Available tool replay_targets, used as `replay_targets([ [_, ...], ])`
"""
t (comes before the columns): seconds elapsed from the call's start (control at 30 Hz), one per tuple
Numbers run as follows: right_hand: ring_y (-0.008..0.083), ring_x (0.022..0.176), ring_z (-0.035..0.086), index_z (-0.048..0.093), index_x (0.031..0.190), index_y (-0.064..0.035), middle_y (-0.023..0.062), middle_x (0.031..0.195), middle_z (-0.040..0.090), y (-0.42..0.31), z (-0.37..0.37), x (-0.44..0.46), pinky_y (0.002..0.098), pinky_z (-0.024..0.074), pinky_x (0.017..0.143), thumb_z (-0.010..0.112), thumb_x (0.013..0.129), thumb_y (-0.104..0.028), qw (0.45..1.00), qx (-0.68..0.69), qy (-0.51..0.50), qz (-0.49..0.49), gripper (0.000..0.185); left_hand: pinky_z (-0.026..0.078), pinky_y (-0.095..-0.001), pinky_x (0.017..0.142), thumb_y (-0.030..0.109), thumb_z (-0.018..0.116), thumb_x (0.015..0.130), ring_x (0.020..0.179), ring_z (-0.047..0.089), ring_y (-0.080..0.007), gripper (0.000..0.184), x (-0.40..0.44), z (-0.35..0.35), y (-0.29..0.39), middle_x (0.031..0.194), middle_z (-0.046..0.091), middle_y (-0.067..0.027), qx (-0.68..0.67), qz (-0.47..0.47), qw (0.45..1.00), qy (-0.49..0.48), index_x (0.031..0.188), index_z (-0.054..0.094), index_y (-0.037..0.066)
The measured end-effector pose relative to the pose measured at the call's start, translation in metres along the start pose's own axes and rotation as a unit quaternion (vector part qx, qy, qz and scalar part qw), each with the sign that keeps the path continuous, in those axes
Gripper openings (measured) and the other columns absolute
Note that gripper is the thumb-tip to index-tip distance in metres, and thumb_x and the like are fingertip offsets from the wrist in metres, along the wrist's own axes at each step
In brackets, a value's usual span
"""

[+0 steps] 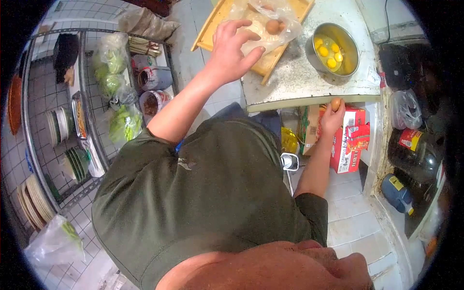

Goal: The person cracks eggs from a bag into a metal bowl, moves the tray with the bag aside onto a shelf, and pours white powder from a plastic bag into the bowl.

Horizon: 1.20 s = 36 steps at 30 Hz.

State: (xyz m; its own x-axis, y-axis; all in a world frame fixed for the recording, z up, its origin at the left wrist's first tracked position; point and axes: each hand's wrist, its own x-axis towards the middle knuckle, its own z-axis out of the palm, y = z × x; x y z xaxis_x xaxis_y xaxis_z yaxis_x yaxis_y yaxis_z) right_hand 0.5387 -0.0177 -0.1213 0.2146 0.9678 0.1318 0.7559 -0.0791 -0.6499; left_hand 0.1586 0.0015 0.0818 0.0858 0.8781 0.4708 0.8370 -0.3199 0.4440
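Observation:
My left hand (234, 53) hovers with its fingers spread at the near side of a clear plastic bag (285, 41) that lies on a wooden tray (208, 31). Brown eggs (273, 27) show inside the bag. Low on the right, my right hand (332, 117) holds a brown egg (336, 103) against the front edge of the white counter (290, 92). A round metal bowl (355, 48) stands on the counter beyond the right hand, and several whole yolks (332, 63) lie in clear egg white in it.
On the left, a metal rack (87, 63) bears bagged green vegetables (113, 82), stacked plates (36, 200) and tubs (153, 101). Boxes (344, 162) stand under the counter. Bottles, including a blue one (396, 192), and a plastic bag (406, 108) are at the right.

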Motion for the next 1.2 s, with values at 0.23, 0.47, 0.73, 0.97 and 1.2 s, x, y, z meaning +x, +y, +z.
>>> replay_targets([
  [0.23,0.041,0.12,0.047,0.046,0.129,0.0069,0.0273,0.129,0.05,0.001,0.002,0.0,0.0449,0.0365,0.104,0.061,0.087,-0.014,1.0,0.021,0.006,0.0,0.05,0.038,-0.0434,0.099,0.023,0.072,0.078,0.117,0.048,-0.0344,0.025,0.001,0.0,0.004,0.123,0.055,-0.0133,0.002,0.01,1.0,-0.001,0.099,0.068,0.011],
  [0.47,0.0395,0.118,0.049,0.047,0.131,0.0042,0.0252,0.127,0.052,-0.025,-0.02,0.001,0.0435,0.0379,0.103,0.062,0.086,-0.013,0.997,0.059,0.052,0.004,0.05,0.037,-0.044,0.099,0.024,0.072,0.078,0.116,0.048,-0.0349,0.025,0.001,0.002,0.005,0.122,0.055,-0.0136,-0.004,0.013,1.0,0.002,0.099,0.068,0.011],
  [0.73,0.0281,0.114,0.053,0.043,0.134,0.0048,0.0175,0.125,0.055,-0.021,-0.026,0.013,0.0391,0.0439,0.096,0.064,0.087,-0.012,0.954,0.278,-0.025,0.111,0.054,0.04,-0.0425,0.095,0.022,0.072,0.077,0.113,0.05,-0.0337,0.02,0.01,0.012,0.015,0.119,0.058,-0.0117,-0.019,0.038,0.999,0.002,0.093,0.067,0.011],
  [0.97,0.0283,0.121,0.048,0.039,0.138,0.0031,0.0135,0.137,0.046,-0.069,-0.08,0.054,0.0441,0.0361,0.107,0.051,0.095,-0.018,0.738,0.627,-0.17,0.182,0.049,0.044,-0.0434,0.093,0.023,0.069,0.075,0.108,0.056,-0.0315,0.024,0.06,0.081,0.044,0.113,0.062,-0.0116,-0.16,0.127,0.976,-0.079,0.096,0.068,0.01],
  [1.2,0.0262,0.122,0.049,0.044,0.134,0.0043,0.0152,0.133,0.051,-0.167,-0.076,0.097,0.0419,0.0334,0.109,0.051,0.093,-0.017,0.794,0.512,-0.289,0.153,0.047,0.05,-0.0425,0.077,0.046,0.062,0.086,0.087,0.064,-0.0278,0.044,0.124,0.141,0.098,0.101,0.068,-0.0196,-0.301,0.165,0.868,-0.36,0.1,0.07,0.005],
])
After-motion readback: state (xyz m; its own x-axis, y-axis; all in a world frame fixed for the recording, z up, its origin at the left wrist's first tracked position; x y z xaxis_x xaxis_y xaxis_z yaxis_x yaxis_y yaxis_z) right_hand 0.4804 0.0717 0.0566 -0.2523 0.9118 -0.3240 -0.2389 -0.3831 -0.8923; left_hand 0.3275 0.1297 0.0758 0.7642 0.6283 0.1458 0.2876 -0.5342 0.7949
